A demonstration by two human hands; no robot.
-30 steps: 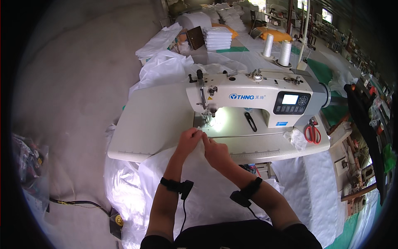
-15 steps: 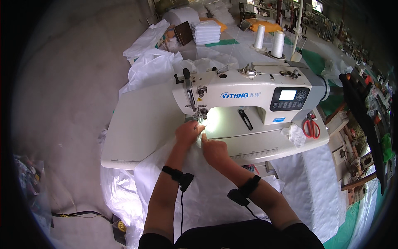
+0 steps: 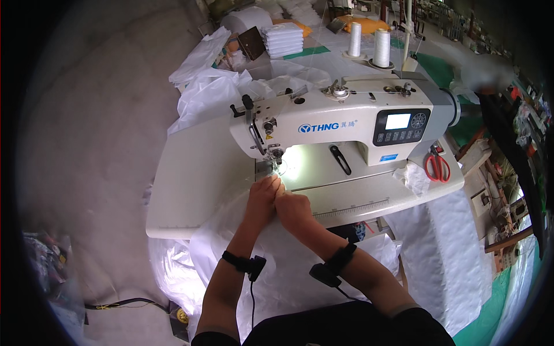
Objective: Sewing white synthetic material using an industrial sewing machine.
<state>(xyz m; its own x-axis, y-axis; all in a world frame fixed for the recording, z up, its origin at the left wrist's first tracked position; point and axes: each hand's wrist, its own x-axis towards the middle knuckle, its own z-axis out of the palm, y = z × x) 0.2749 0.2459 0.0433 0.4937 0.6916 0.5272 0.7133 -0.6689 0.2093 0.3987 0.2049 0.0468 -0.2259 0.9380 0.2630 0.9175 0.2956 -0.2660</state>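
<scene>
Left hand and right hand meet side by side at the bench, just in front of the needle area of a white sewing machine. Fingers of both are closed, gripping the gathered upper end of a white sheet; the exact fingertip contact is hidden. The sheet hangs over the bench's front edge, between the forearms. Red-handled scissors lie at the bench's right end.

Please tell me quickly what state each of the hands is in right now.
Left hand: closed, pinching the white sheet by the sewing machine.
Right hand: closed, pinching the same sheet beside the left.
</scene>
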